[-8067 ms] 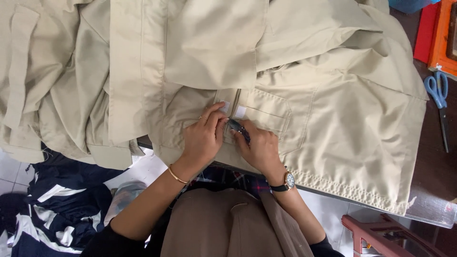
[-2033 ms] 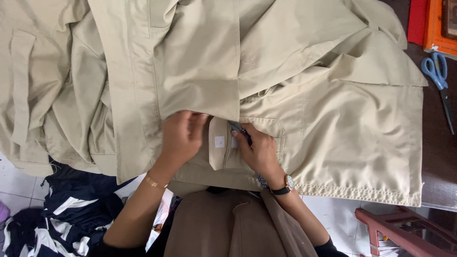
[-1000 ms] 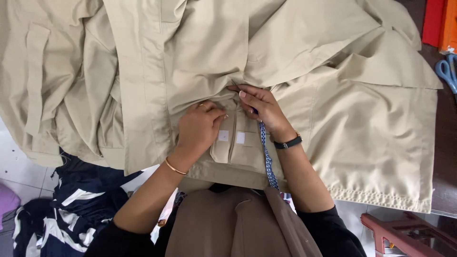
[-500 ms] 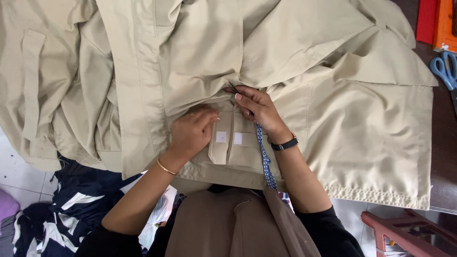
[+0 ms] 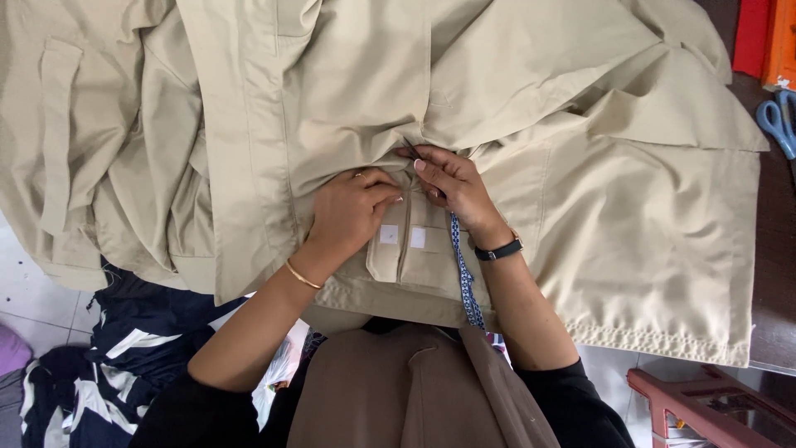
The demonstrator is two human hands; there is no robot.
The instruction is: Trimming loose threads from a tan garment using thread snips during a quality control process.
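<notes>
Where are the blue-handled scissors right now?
In the head view the blue-handled scissors lie at the far right edge on the dark table, just past the beige garment and below the orange box, away from both hands.

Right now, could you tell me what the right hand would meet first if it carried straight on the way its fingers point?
The right hand points up-left; it would probably meet the bunched fold of the beige garment first.

left hand: my left hand is curled down on the crumpled beige cotton garment
right hand: my right hand pinches a thin dark tool at the fold
flaps: two small white square patches sit right below my knuckles
edge: blue-handled scissors lie far right
</notes>
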